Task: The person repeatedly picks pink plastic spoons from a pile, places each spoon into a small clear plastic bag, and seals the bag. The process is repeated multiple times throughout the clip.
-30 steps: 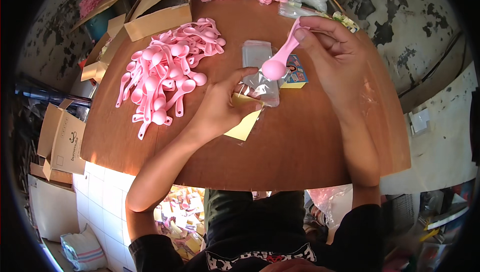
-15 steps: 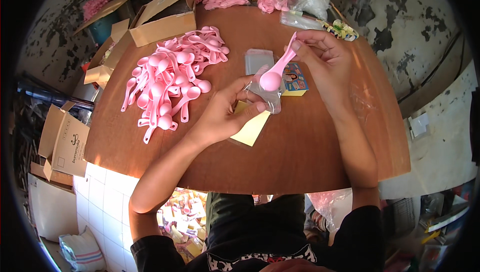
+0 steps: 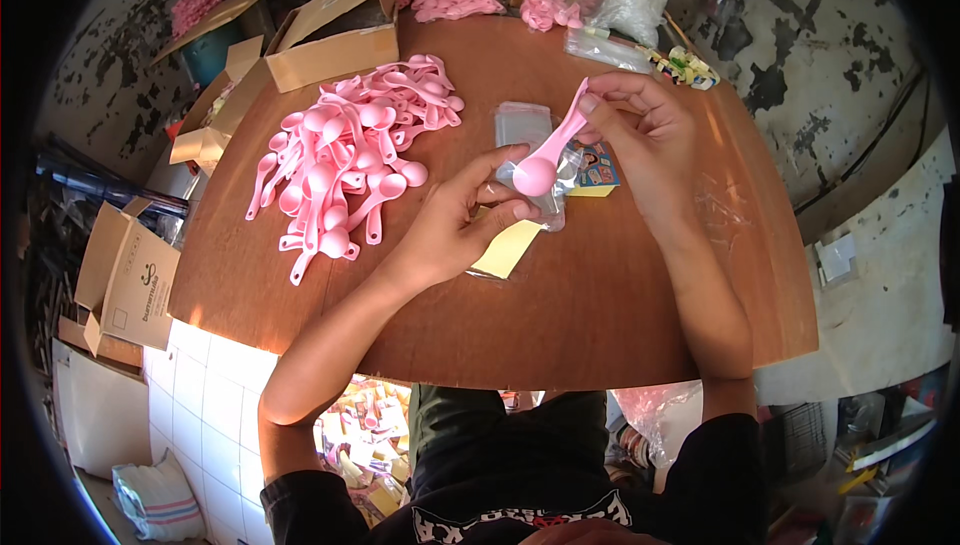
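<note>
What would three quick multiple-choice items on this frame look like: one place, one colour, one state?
1. Where is the heap of loose spoons?
A. person's left on the table
B. person's right
C. floor

2. What colour is the spoon in hand?
A. blue
B. pink
C. white

3. How is the right hand holding it?
A. flat on table
B. open, empty
C. pinching the handle

Key: 1 A, the pile lies left of both hands. 2 B, same pink as the heap. 3 C, fingers grip the handle while the left hand holds a clear packet.
</note>
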`<action>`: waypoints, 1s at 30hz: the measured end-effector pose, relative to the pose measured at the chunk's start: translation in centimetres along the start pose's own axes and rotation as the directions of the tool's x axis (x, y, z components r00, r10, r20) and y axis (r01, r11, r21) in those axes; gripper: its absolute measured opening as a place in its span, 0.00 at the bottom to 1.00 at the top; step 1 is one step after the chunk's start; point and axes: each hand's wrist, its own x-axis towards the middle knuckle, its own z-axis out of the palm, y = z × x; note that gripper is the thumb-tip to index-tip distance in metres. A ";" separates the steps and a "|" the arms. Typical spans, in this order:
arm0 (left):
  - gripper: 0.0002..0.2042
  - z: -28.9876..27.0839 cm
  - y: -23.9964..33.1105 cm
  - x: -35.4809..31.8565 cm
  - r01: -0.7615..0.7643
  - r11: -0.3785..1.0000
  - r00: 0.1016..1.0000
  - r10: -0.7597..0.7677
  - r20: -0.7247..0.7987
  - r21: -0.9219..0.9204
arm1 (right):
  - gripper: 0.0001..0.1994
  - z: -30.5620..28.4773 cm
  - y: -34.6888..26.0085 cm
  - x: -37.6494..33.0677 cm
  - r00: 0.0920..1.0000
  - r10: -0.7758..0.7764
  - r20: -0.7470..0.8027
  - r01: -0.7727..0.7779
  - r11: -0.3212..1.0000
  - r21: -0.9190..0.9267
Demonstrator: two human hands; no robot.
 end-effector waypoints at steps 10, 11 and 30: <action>0.22 -0.2 1.4 -0.3 -0.002 0.998 0.998 -0.002 -0.064 -0.055 | 0.07 2.1 0.7 -1.8 0.979 -0.124 0.163 0.161 0.959 -0.235; 0.22 -0.2 1.3 -0.2 -0.002 0.998 0.998 -0.001 -0.066 -0.056 | 0.07 2.1 0.7 -1.9 0.947 -0.211 0.242 0.283 0.905 -0.318; 0.21 -1.0 1.9 -0.9 -0.149 0.803 0.989 0.117 0.093 0.578 | 0.02 1.8 -1.0 -2.3 0.815 -0.309 0.490 0.571 0.572 -0.589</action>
